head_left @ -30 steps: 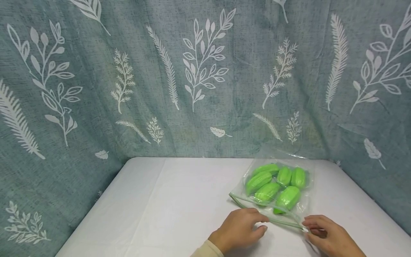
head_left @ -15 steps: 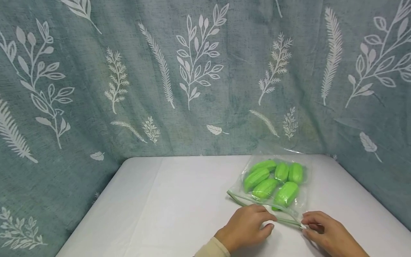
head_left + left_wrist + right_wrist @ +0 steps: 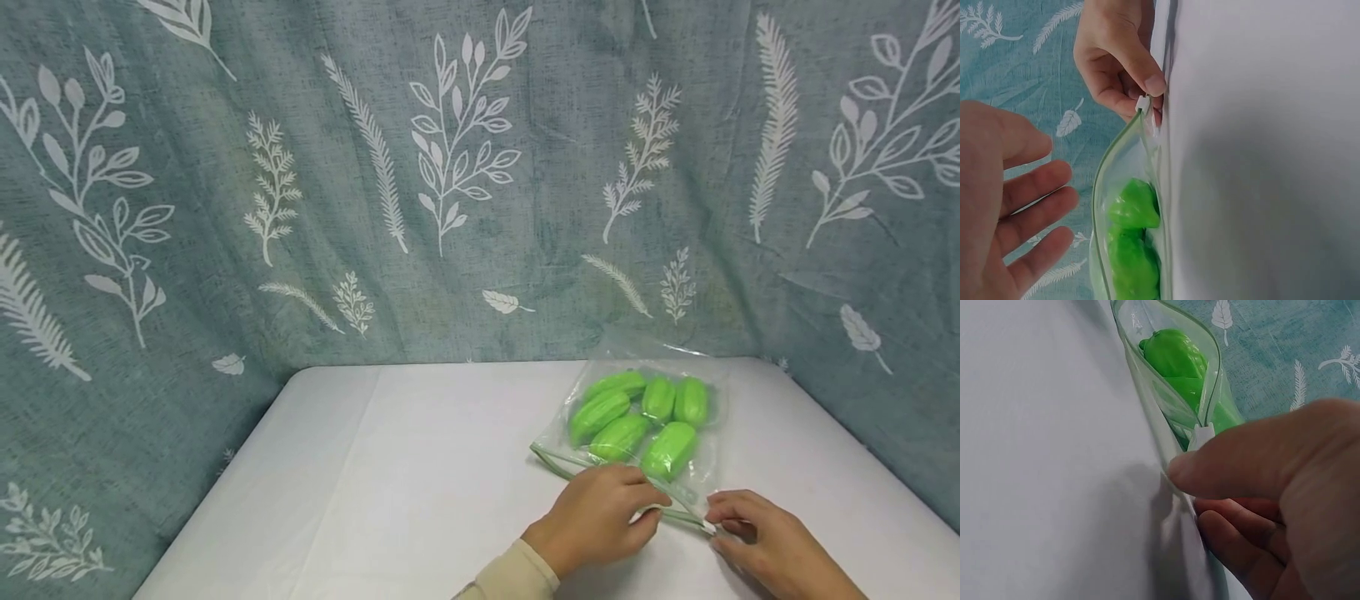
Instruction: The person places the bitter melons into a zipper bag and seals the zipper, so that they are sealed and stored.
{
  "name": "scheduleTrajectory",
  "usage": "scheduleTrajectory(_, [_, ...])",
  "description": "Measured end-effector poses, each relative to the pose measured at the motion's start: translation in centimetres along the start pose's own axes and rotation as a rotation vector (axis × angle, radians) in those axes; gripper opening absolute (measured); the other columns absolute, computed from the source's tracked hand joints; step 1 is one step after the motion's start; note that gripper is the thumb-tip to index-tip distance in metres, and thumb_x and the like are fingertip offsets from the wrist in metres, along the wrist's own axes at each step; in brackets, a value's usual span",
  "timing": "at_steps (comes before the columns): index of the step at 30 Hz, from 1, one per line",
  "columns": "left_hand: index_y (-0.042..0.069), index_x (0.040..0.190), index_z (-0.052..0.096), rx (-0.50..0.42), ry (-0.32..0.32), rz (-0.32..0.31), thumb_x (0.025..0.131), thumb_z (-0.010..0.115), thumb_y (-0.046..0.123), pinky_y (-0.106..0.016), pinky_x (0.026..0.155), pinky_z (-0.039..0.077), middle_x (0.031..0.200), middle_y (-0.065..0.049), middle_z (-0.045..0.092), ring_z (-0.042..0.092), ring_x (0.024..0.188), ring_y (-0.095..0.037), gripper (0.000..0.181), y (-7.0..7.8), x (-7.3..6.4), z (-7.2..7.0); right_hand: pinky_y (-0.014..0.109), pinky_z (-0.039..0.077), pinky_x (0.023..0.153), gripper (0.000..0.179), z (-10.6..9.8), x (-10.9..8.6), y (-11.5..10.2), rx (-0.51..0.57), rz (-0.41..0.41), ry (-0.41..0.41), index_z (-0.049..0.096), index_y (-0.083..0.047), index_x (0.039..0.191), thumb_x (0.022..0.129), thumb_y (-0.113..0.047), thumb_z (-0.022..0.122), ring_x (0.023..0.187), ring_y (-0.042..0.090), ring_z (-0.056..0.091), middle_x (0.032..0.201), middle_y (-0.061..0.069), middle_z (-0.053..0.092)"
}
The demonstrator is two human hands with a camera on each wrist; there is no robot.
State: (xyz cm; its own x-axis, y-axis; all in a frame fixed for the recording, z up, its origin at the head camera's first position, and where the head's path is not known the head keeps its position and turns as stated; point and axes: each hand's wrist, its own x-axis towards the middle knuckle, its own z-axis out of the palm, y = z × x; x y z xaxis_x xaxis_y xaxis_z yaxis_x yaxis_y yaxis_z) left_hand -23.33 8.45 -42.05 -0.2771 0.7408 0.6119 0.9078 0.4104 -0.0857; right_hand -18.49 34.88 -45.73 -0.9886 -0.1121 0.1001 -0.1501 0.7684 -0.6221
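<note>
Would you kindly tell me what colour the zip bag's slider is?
White; the slider shows best in the left wrist view.

Bag [image 3: 705, 467]: clear, thin plastic film, glossy, creased, with a pale green plastic zip strip [image 3: 1110, 169] and a small white hard-plastic slider [image 3: 1142, 103]. Fruits [image 3: 626, 417]: bright green, ribbed, smooth with a waxy plastic sheen. Table [image 3: 390, 483]: white, matt, smooth cover. Curtain [image 3: 375, 167]: teal woven cloth, coarse, matt, printed with white leaves. Sleeve [image 3: 510, 579]: beige knit, matt.
</note>
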Motion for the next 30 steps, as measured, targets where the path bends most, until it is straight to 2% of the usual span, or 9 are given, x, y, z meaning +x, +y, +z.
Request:
scheduleTrajectory(3, [0.026,0.103,0.079,0.009,0.014,0.010,0.090,0.070,0.022,-0.008,0.076,0.044,0.092,0.016,0.068,0.057,0.083,0.006,0.016,0.0,0.6,0.0,0.021,0.054,0.080,0.023,0.0,0.0,-0.1,-0.003,0.004,0.013,0.069,-0.008,0.101,0.081,-0.010,0.080,0.097,0.004,0.065,0.125,0.015,0.062])
scheduleTrajectory(9, [0.025,0.103,0.079,0.004,0.033,0.033,0.090,0.070,0.021,-0.006,0.075,0.041,0.092,0.015,0.068,0.055,0.082,0.007,0.016,0.3,1.7,0.4,0.024,0.055,0.079,0.021,-0.1,0.1,-0.1,-0.004,-0.001,0.004,0.070,-0.005,0.103,0.084,-0.007,0.077,0.099,0.012,0.066,0.124,0.017,0.062])
scheduleTrajectory(15, [0.027,0.104,0.079,0.036,-0.009,0.025,0.090,0.071,0.025,-0.007,0.079,0.042,0.096,0.015,0.068,0.056,0.088,0.004,0.016,0.3,2.6,1.5,0.021,0.055,0.075,0.020,-0.2,-0.1,-0.1,-0.008,-0.009,0.019,0.071,-0.005,0.106,0.086,-0.008,0.076,0.093,0.004,0.066,0.123,0.015,0.063])
scheduleTrajectory(19, [0.029,0.104,0.079,0.071,-0.047,0.009,0.089,0.072,0.028,-0.008,0.080,0.044,0.097,0.016,0.069,0.059,0.089,0.004,0.017,0.3,2.7,2.0,0.023,0.055,0.072,0.020,0.1,-0.2,0.1,-0.021,-0.056,0.069,0.073,-0.006,0.105,0.086,-0.010,0.078,0.088,0.003,0.066,0.119,0.016,0.065])
scheduleTrajectory(22, [0.030,0.105,0.079,0.093,-0.068,0.005,0.088,0.073,0.030,-0.008,0.078,0.044,0.097,0.017,0.069,0.061,0.089,0.005,0.018,0.2,2.6,2.3,0.023,0.055,0.070,0.021,0.3,-0.4,0.2,-0.007,-0.054,0.084,0.074,-0.006,0.106,0.086,-0.010,0.078,0.085,0.000,0.065,0.118,0.016,0.066])
scheduleTrajectory(25, [0.030,0.104,0.079,0.098,-0.065,0.008,0.087,0.074,0.030,-0.008,0.077,0.045,0.097,0.016,0.069,0.061,0.088,0.004,0.018,0.1,2.5,2.5,0.024,0.056,0.072,0.024,0.1,-0.2,0.1,0.014,0.000,0.058,0.072,-0.004,0.110,0.087,-0.009,0.077,0.088,0.004,0.066,0.118,0.015,0.067])
scheduleTrajectory(30, [0.030,0.104,0.079,0.096,-0.058,0.014,0.086,0.074,0.031,-0.009,0.076,0.045,0.097,0.017,0.070,0.061,0.088,0.002,0.018,0.0,2.5,3.0,0.033,0.057,0.078,0.029,-0.3,0.4,-0.5,0.043,0.151,0.006,0.068,-0.002,0.115,0.088,-0.010,0.075,0.100,0.024,0.069,0.113,0.010,0.069])
